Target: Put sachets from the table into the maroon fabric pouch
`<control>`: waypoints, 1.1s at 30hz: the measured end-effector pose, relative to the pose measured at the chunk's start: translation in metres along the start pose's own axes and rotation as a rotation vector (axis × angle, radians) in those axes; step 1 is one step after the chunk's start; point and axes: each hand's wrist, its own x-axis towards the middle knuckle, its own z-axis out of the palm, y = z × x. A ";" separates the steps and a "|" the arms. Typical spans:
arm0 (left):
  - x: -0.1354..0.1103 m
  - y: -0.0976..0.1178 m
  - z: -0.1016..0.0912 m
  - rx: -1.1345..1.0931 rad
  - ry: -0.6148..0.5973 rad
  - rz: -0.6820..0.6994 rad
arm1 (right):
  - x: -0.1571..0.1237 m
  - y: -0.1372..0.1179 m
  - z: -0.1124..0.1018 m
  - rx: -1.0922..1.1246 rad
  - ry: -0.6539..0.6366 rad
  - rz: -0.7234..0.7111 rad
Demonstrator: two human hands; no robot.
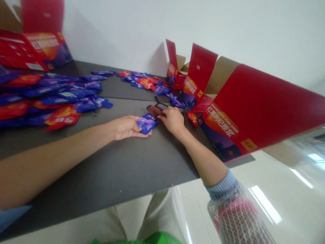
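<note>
My left hand is closed around a blue and purple sachet, with the thumb on top and fingers beneath, just above the dark table. Close by on the right, my right hand has its fingers bent on a pair of sunglasses with brownish lenses and a dark frame. The sunglasses are right behind the sachet's far edge. Part of their frame is hidden by my right fingers.
Blue and red sachets are heaped at the left, with a smaller pile at the back. Open red cartons stand on the right, the largest carton nearest. Another open carton is at back left. The table ends before my legs.
</note>
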 end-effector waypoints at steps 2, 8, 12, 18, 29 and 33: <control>0.002 -0.001 0.002 -0.013 0.019 0.011 | 0.001 -0.001 0.002 0.057 0.011 -0.028; 0.004 -0.001 -0.004 -0.052 -0.068 0.012 | -0.005 -0.017 0.004 0.339 0.017 -0.308; 0.007 -0.004 -0.016 -0.051 -0.271 0.038 | -0.010 -0.020 -0.006 0.503 -0.118 -0.459; 0.022 -0.013 -0.026 -0.013 -0.404 0.142 | -0.009 -0.016 -0.011 0.504 -0.162 -0.449; 0.017 -0.008 -0.023 -0.013 -0.349 0.080 | 0.005 0.018 -0.007 0.153 -0.251 -0.044; 0.019 -0.007 -0.023 0.011 -0.332 0.030 | 0.006 0.018 0.002 0.043 -0.028 0.043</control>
